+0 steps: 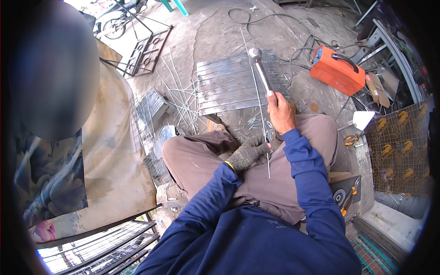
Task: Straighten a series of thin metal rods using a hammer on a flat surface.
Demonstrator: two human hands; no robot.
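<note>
My left hand (247, 155), in a dark knitted glove, is closed around the lower part of a thin metal rod (257, 91) at my lap. The rod runs away from me across a low stand topped with metal slats (220, 82). My bare right hand (280, 112) grips the shiny handle of a hammer (262, 73). Its rounded head is raised over the slatted top, close beside the rod in this view. Several short cut pieces of rod (254, 123) lie on the ground between my knees and the stand.
Long loose rods (181, 94) and metal pieces (153, 107) lie left of the stand. An orange welding machine (337, 71) with cables (298, 50) stands at right. Orange-handled pliers (350, 140) lie beside my right knee. A stained sheet (119, 151) hangs close on my left.
</note>
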